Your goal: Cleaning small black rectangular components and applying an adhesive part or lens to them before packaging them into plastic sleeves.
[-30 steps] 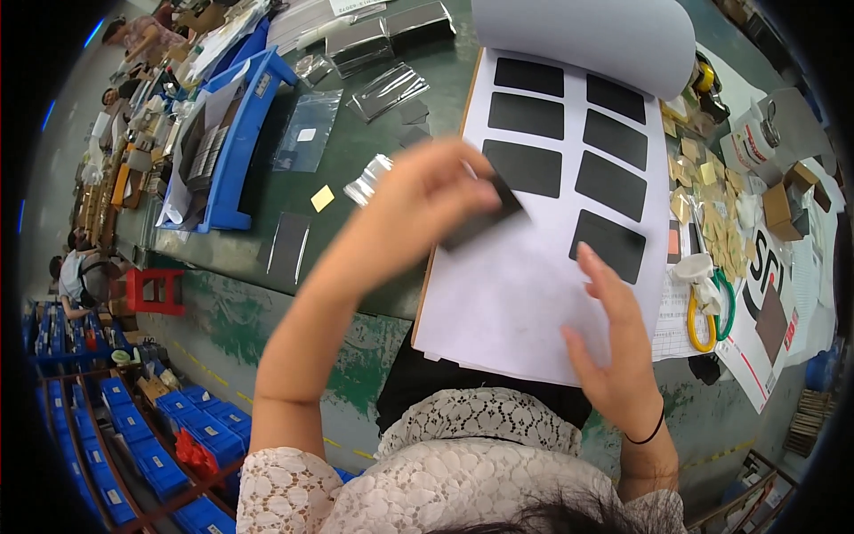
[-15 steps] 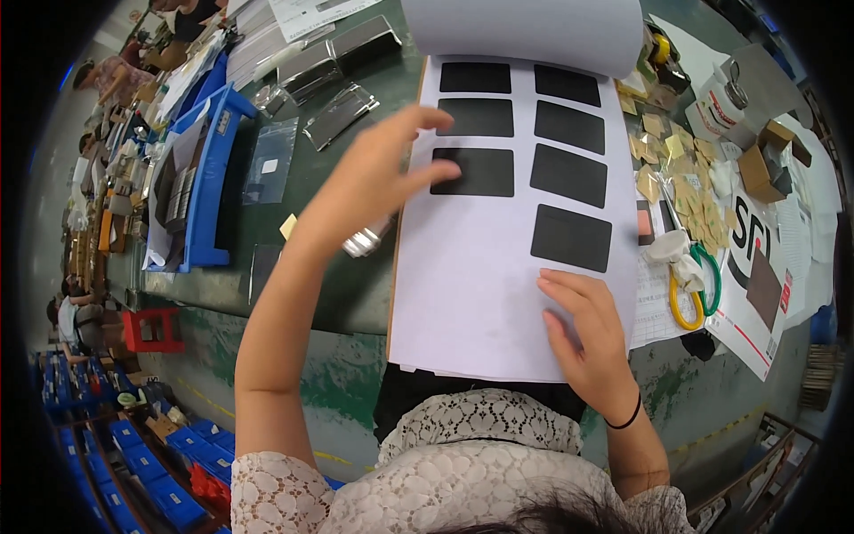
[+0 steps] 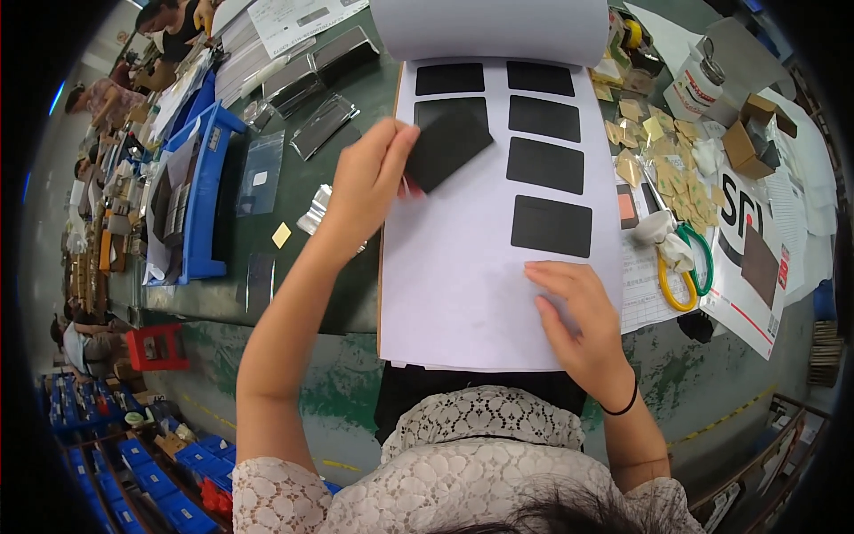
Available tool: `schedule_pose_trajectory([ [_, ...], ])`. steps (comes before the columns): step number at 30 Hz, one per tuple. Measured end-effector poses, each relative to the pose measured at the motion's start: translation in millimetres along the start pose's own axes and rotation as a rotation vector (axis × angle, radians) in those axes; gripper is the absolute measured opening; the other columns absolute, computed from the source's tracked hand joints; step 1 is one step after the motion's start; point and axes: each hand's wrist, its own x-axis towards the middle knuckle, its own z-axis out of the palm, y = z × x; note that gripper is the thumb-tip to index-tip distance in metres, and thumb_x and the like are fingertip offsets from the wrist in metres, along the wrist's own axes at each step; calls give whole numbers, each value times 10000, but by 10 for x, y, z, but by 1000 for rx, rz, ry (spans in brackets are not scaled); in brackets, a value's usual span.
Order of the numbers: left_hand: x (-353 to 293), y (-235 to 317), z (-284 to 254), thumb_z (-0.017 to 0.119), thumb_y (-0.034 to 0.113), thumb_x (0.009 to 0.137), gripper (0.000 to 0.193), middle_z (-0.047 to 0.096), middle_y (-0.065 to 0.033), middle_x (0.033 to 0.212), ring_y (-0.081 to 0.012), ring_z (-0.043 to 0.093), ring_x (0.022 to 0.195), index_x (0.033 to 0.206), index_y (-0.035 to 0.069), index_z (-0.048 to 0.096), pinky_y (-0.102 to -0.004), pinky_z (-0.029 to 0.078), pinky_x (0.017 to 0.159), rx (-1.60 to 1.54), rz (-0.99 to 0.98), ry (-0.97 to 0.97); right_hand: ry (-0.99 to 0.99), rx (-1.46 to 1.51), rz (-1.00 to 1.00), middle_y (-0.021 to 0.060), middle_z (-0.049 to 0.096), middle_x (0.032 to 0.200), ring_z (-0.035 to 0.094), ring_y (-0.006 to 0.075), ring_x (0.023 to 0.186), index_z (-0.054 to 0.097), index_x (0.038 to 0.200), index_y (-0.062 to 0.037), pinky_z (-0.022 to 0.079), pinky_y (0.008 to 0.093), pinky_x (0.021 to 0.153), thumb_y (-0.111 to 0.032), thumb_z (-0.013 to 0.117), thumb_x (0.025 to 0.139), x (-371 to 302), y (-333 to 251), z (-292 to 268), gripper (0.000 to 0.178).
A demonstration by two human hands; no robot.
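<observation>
While the left hand (image 3: 378,169) pinches one corner of a black card (image 3: 458,147) between thumb and fingers, the card is tilted askew over the left side of the white sheet (image 3: 463,294), partly covering a lower card (image 3: 427,111); whether the two touch, I cannot tell. A bit of red shows beneath its near corner. The right hand (image 3: 578,325), empty with thumb and fingers loosely apart, is over the sheet toward its near right corner, just below the right column's nearest card (image 3: 551,226). Four cards form that column; another (image 3: 449,78) lies at the left column's top. A page (image 3: 485,31) curls back at the sheet's far edge. Scissors (image 3: 709,269) lie beyond its right edge; beyond its left edge, a yellow square (image 3: 281,235) lies toward the near edge of the desk (image 3: 334,298), with a blue bin (image 3: 216,200) farther left.
</observation>
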Motion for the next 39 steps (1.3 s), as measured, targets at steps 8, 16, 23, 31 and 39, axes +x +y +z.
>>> schedule_pose_trajectory([
  [8, -742, 474, 99, 440, 263, 1095, 313, 615, -19, 727, -81, 607, 570, 947, 24, 578, -211, 442, 516, -517, -223, -338, -43, 766, 337, 132, 561, 1376, 565, 206, 1225, 443, 1464, 0, 512, 334, 954, 72, 702, 863, 16, -35, -41, 658],
  [16, -991, 506, 197, 439, 271, 1097, 313, 614, -22, 719, -90, 611, 576, 964, 23, 578, -220, 462, 519, -730, -323, -487, -182, 974, 258, 219, 476, 1482, 493, 278, 1353, 460, 1316, -15, 399, 415, 1127, 27, 850, 729, 109, -152, 60, 707],
  [23, -861, 148, -137, 584, 148, 1016, 167, 675, -42, 809, -80, 598, 682, 1042, 1, 658, -240, 502, 641, -44, -89, -120, -241, 140, -35, 157, 569, 1284, 545, 322, 1172, 538, 1348, -4, 442, 410, 991, -27, 837, 669, 158, -390, -87, 742],
  [31, -470, -315, -677, 716, 65, 883, 149, 675, -112, 930, -217, 635, 885, 1011, -2, 678, -312, 508, 803, 465, 138, 252, -273, -231, -63, 110, 568, 1317, 530, 326, 1200, 581, 1326, -19, 436, 432, 1006, -119, 803, 755, 68, -292, 196, 620],
  [39, -205, -604, -541, 842, 187, 777, 314, 610, -86, 916, -224, 588, 880, 989, 27, 675, -330, 494, 815, 520, 100, 251, -271, -257, -85, 107, 572, 1328, 528, 326, 1220, 644, 1240, -47, 443, 438, 998, -128, 807, 758, 53, -272, 223, 515],
])
